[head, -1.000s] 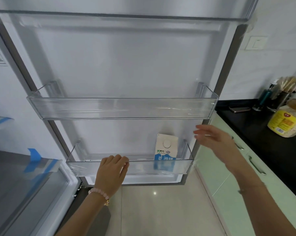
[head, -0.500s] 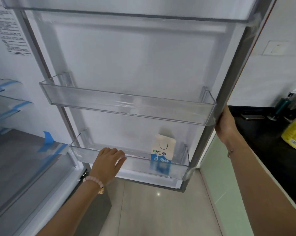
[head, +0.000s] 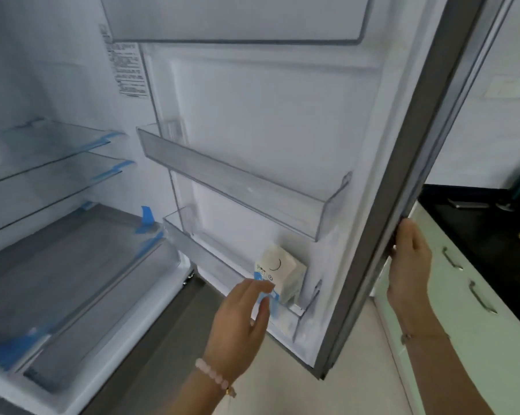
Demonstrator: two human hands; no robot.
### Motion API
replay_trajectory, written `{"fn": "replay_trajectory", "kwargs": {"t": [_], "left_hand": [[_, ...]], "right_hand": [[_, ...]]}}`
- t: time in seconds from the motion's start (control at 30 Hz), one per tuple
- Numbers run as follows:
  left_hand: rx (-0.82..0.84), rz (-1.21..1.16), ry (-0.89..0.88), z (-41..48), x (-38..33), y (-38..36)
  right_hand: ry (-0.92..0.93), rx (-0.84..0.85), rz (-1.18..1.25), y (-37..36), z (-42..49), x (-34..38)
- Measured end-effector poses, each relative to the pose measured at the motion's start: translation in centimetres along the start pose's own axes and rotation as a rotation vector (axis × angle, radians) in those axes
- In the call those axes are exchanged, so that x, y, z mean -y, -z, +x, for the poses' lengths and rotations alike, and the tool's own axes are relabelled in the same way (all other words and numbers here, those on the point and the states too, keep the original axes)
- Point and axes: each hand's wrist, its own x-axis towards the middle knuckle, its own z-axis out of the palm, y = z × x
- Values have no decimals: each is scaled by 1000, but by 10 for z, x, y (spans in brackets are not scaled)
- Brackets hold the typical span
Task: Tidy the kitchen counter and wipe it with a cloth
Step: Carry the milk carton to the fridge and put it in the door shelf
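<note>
The grey-edged white fridge door is gripped at its outer edge by the right hand, fingers curled shut around it at four o'clock in the frame. The left hand is held apart and empty at six o'clock, just in front of the white and blue milk carton standing in the clear plastic lowest door bin. The black worktop is seen at three o'clock; no cloth is visible. If the door is swung shut hard, the carton could be tipped, or the left hand caught against the bin
</note>
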Motion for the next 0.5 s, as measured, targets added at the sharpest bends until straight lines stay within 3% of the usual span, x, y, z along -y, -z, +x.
{"fn": "replay_trajectory", "kwargs": {"t": [0.1,0.3,0.5], "left_hand": [[-97,-27,-78,-51,-32,12],[-168,31,-139,-118,-59,33],[-371,123,123,-147,-47,67]], "right_hand": [[49,28,-41,-6,-55,15],[95,267,-82,-31,-166,58],[109,675,-37,-78,-231,74]]}}
